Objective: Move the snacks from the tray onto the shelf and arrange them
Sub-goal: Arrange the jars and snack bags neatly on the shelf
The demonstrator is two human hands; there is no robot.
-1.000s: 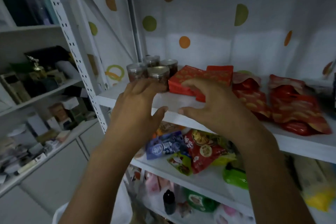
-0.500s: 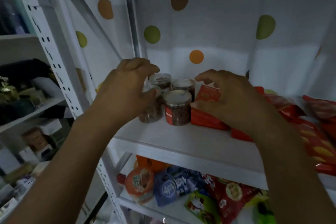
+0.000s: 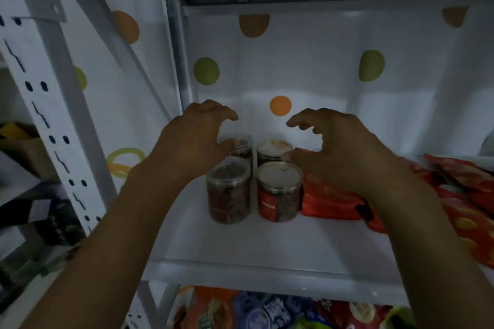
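Several clear snack jars stand in a tight square at the back left of the white shelf (image 3: pixel 267 246). The front left jar (image 3: pixel 228 192) has a clear lid; the front right jar (image 3: pixel 279 192) has a red label and a foil top. My left hand (image 3: pixel 195 141) hovers over the left jars with fingers curled and apart, its thumb by the back left jar (image 3: pixel 242 145). My right hand (image 3: pixel 339 152) hovers over the right side, fingers spread, covering part of a red packet (image 3: pixel 326 197) that lies against the jars. Neither hand holds anything.
More red snack bags (image 3: pixel 467 195) lie flat along the shelf's right side. A perforated white upright (image 3: pixel 53 115) rises at the left. The shelf above hangs close overhead. Mixed snack packs (image 3: pixel 267 312) fill the shelf below. A dotted white sheet backs the shelf.
Both hands have risen from the shelf's front edge to above the jars and spread apart. The view has come closer and shifted left, centring on the jars.
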